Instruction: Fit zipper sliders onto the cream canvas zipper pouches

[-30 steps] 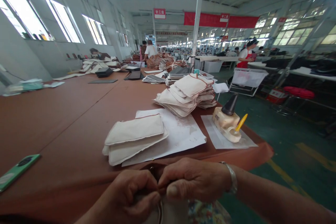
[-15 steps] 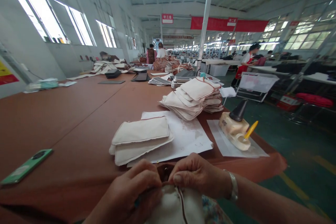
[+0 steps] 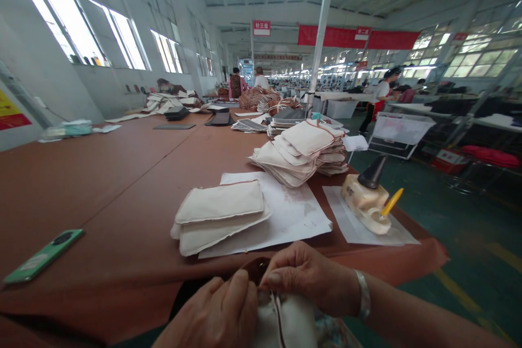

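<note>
**Two bare hands meet at the edge of an off-white sewn piece**

Clock readings run from the hands, twelve being straight ahead.

Nearest, the right hand [image 3: 305,280], with a silvery bracelet [image 3: 362,294] at its wrist, pinches the brown rim [image 3: 258,269] of an off-white sewn piece [image 3: 299,318] between thumb and fingers. The left hand [image 3: 228,307] is curled in close beside it, at the piece's left; its fingertips are hidden, so I cannot tell how it grips. The piece sits at the near edge of the brown table [image 3: 134,212], a dark seam running down its front.

Just past nine o'clock lies a green phone [image 3: 44,258]. At eleven, two or more flat off-white pieces [image 3: 220,204] lie stacked askew, partly on a white sheet [image 3: 304,223]. At two o'clock, a stained container [image 3: 362,193] with a black cone [image 3: 373,172] on top and a yellow-handled tool [image 3: 392,202] in front stands on a paler sheet [image 3: 397,235].

Farther, at one o'clock, a tall leaning pile [image 3: 308,141] of similar pieces reaches near the table's right edge. Beyond it, towards twelve, come brown bundles [image 3: 259,98] and two people standing; a worker in a red apron [image 3: 379,106] is at one, behind a whitish bin [image 3: 402,128].
</note>
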`<state>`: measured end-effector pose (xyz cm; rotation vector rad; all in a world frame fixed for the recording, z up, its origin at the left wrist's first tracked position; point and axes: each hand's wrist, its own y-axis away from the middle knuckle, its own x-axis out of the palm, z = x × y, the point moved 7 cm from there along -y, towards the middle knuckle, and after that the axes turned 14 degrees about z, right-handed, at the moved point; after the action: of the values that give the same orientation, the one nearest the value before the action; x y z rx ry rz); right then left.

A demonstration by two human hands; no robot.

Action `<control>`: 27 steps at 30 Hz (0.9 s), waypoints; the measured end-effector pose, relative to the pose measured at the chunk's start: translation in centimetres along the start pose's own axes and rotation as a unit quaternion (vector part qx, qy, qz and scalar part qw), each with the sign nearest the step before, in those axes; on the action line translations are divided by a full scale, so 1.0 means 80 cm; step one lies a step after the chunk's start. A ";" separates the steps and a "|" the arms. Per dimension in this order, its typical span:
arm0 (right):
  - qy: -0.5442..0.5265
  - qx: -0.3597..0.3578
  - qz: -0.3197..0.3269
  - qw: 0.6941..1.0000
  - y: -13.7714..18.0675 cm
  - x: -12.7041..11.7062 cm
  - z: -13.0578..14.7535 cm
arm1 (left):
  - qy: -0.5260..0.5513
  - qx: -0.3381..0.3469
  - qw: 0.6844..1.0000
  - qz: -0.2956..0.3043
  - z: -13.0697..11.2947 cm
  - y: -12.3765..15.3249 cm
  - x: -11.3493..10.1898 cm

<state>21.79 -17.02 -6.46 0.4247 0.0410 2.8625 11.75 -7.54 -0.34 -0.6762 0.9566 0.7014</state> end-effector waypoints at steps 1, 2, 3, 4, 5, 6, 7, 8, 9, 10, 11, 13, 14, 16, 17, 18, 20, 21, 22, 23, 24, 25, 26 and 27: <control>0.015 -0.002 0.003 1.000 0.001 0.001 0.001 | 0.014 -0.006 1.000 0.009 0.001 0.001 0.005; 0.050 -0.008 0.010 0.999 0.001 0.003 0.004 | 0.050 -0.018 0.998 0.018 0.003 0.000 0.010; 0.101 -0.020 0.019 0.994 0.002 0.005 0.009 | 0.100 -0.037 0.994 0.028 0.008 -0.001 0.016; 0.166 -0.040 0.031 0.985 0.004 0.009 0.014 | 0.157 -0.060 0.985 0.036 0.013 -0.003 0.021; 0.236 -0.068 0.040 0.969 0.006 0.013 0.021 | 0.216 -0.084 0.972 0.038 0.019 -0.005 0.025; 0.301 -0.098 0.044 0.948 0.009 0.016 0.028 | 0.273 -0.106 0.955 0.038 0.024 -0.008 0.028; 0.351 -0.125 0.044 0.927 0.012 0.019 0.034 | 0.322 -0.124 0.938 0.034 0.028 -0.010 0.029; 0.382 -0.144 0.042 0.912 0.015 0.021 0.038 | 0.363 -0.135 0.921 0.028 0.030 -0.012 0.029; 0.394 -0.152 0.041 0.905 0.017 0.021 0.040 | 0.401 -0.141 0.905 0.025 0.032 -0.014 0.028; 0.394 -0.150 0.039 0.906 0.018 0.020 0.041 | 0.437 -0.143 0.888 0.030 0.033 -0.016 0.028; 0.385 -0.142 0.040 0.911 0.019 0.018 0.041 | 0.467 -0.145 0.871 0.039 0.034 -0.017 0.028; 0.355 -0.119 0.046 0.926 0.019 0.016 0.039 | 0.512 -0.142 0.844 0.066 0.037 -0.017 0.028; 0.342 -0.109 0.047 0.932 0.019 0.014 0.038 | 0.528 -0.136 0.834 0.080 0.038 -0.016 0.028; 0.327 -0.091 0.046 0.940 0.018 0.013 0.036 | 0.551 -0.116 0.820 0.104 0.040 -0.015 0.029; 0.321 -0.083 0.048 0.942 0.018 0.012 0.035 | 0.559 -0.100 0.816 0.111 0.040 -0.015 0.029; 0.318 -0.078 0.049 0.944 0.018 0.011 0.034 | 0.562 -0.083 0.815 0.116 0.040 -0.016 0.029; 0.314 -0.074 0.053 0.945 0.018 0.010 0.033 | 0.548 -0.063 0.827 0.113 0.039 -0.018 0.028; 0.313 -0.074 0.055 0.945 0.018 0.010 0.033 | 0.534 -0.059 0.837 0.108 0.037 -0.019 0.027; 0.313 -0.075 0.057 0.945 0.018 0.010 0.033 | 0.518 -0.057 0.847 0.102 0.036 -0.021 0.026; 0.315 -0.077 0.060 0.944 0.018 0.010 0.033 | 0.503 -0.058 0.857 0.098 0.033 -0.023 0.025; 0.318 -0.078 0.062 0.943 0.018 0.011 0.033 | 0.486 -0.060 0.867 0.095 0.030 -0.024 0.023; 0.322 -0.078 0.065 0.941 0.018 0.011 0.033 | 0.466 -0.061 0.877 0.097 0.027 -0.024 0.022; 0.326 -0.077 0.068 0.940 0.018 0.011 0.034 | 0.439 -0.061 0.890 0.104 0.024 -0.025 0.021; 0.329 -0.077 0.070 0.939 0.019 0.012 0.035 | 0.403 -0.061 0.907 0.109 0.020 -0.024 0.020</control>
<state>21.38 -18.26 -3.47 -0.5902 -0.0965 2.9744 14.70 -7.07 -0.71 -1.0121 1.7813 0.6849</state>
